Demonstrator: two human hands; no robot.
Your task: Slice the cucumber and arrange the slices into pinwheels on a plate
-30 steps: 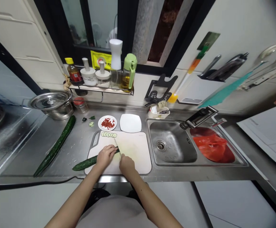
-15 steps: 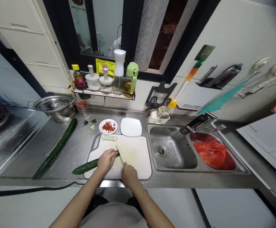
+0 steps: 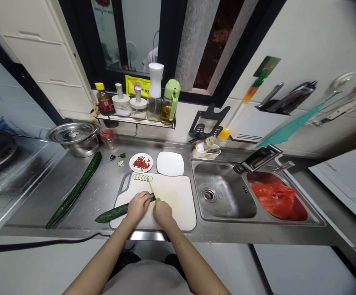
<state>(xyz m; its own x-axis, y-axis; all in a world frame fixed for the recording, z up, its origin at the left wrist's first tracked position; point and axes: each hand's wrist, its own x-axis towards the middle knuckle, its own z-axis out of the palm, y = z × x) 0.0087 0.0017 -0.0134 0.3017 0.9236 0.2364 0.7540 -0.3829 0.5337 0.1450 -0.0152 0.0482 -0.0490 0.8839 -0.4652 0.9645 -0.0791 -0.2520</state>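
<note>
Compared with half a second ago, the main change is in the right hand [image 3: 162,212]: it has pushed forward over the cutting board [image 3: 178,200], and now sits close beside the left hand [image 3: 138,206], whereas it was lower and nearer the board's front edge before. Its grip is wrapped around the knife [image 3: 151,186], the handle hidden by the fingers; the blade has gone forward too, so that its tip now reaches just short of the row of cucumber slices [image 3: 141,177] near the board's back edge. The left hand has kept its place, its grip closed over the cut cucumber [image 3: 112,213] with bent fingers near the cut end, right beside the blade. That cucumber lies slantwise on the board, its far left end sticking out past the board's edge over the desk [image 3: 227,230]. The row of slices looks unchanged, and so do the things around it: the plate [image 3: 131,166] of red pieces [image 3: 141,163] and the square white plate [image 3: 170,164] behind the board, the longer cucumber [image 3: 75,190] at the left, and the sink [image 3: 224,205] at the right, all where they were.
</note>
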